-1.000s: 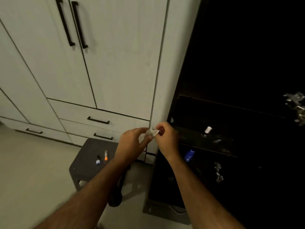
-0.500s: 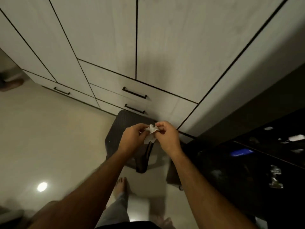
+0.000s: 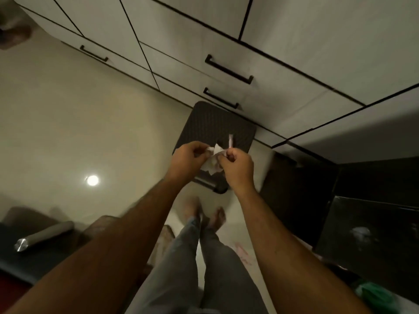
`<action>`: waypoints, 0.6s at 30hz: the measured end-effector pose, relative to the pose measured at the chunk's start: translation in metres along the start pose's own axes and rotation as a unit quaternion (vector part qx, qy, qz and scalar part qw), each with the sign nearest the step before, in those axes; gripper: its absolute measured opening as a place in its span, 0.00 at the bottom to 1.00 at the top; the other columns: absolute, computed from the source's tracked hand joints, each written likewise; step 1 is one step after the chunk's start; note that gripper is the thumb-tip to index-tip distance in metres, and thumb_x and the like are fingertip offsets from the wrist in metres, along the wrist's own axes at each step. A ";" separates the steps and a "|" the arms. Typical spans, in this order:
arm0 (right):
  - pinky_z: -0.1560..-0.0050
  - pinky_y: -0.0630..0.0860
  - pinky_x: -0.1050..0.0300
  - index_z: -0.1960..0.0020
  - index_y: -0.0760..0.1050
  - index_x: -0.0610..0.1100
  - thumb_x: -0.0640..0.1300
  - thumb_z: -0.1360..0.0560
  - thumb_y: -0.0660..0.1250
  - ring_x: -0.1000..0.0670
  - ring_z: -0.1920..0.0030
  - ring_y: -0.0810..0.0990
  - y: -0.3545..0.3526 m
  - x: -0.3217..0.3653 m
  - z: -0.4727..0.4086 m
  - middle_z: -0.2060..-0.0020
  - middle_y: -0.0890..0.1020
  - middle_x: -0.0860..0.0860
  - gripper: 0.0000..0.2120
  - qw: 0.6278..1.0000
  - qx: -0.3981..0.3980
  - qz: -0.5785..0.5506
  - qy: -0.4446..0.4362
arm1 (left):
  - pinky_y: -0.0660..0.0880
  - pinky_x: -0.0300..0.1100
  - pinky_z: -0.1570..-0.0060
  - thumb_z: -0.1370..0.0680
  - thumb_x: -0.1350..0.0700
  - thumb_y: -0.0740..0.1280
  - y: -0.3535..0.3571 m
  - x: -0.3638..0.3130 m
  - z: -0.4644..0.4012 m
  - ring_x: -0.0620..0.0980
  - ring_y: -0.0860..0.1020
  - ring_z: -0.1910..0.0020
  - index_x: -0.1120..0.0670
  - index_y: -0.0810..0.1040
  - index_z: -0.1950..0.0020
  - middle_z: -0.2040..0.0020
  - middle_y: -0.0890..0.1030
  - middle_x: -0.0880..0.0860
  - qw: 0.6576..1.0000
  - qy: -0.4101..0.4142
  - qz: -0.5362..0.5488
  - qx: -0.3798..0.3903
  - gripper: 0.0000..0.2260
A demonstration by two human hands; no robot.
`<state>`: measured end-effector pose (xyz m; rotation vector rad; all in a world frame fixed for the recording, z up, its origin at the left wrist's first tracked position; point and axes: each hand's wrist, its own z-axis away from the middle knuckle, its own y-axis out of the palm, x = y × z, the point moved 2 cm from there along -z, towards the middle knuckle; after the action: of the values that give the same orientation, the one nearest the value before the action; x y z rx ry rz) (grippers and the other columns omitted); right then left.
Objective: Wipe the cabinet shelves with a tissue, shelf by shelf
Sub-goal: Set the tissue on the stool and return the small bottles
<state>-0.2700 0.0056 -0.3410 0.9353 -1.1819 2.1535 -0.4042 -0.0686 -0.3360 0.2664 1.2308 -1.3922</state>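
Note:
A small crumpled white tissue [image 3: 213, 163] hangs between my two hands above a dark stool. My left hand [image 3: 187, 160] pinches its left edge and my right hand [image 3: 237, 165] pinches its right edge, fingers curled. The open dark cabinet [image 3: 371, 220] lies at the right, its shelves mostly lost in shadow. Only a faint pale smudge shows on one dark shelf surface.
A dark woven stool [image 3: 215, 130] stands under my hands with a small pale stick on it. White drawers with black handles [image 3: 229, 69] run behind it. My bare feet [image 3: 205, 215] are on the pale floor. A grey roll [image 3: 43, 236] lies at the lower left, a green bag [image 3: 376, 295] lower right.
My view has tipped down from the cabinet shelves to the floor and my legs. Both hands have stayed together on the tissue, which now hangs more unfolded between them.

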 end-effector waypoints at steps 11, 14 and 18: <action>0.53 0.76 0.57 0.53 0.80 0.39 0.40 0.26 0.72 0.52 0.58 0.79 0.075 -0.049 -0.085 0.60 0.82 0.49 0.05 0.999 0.011 0.024 0.042 | 0.67 0.24 0.64 0.23 0.54 0.69 0.037 0.083 -0.084 0.43 0.77 0.57 0.54 0.82 0.45 0.55 0.79 0.45 0.997 -0.069 -0.030 -0.037 0.08; 0.55 0.74 0.63 0.51 0.80 0.38 0.40 0.26 0.72 0.54 0.58 0.77 0.093 -0.058 -0.113 0.57 0.82 0.48 0.06 0.998 0.027 0.055 0.034 | 0.69 0.27 0.60 0.23 0.54 0.69 0.041 0.103 -0.112 0.41 0.76 0.58 0.53 0.82 0.45 0.54 0.80 0.46 0.996 -0.072 -0.040 -0.040 0.08; 0.54 0.78 0.60 0.50 0.80 0.39 0.42 0.25 0.72 0.53 0.56 0.80 0.118 -0.070 -0.149 0.56 0.83 0.48 0.07 0.996 0.039 0.084 0.012 | 0.67 0.23 0.65 0.23 0.56 0.69 0.047 0.129 -0.146 0.41 0.76 0.58 0.53 0.82 0.45 0.53 0.80 0.46 0.996 -0.060 -0.055 -0.046 0.08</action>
<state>-0.3565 0.0688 -0.5123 0.8681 -1.2106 2.3514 -0.4717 -0.0202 -0.5181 0.0501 1.2216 -1.4208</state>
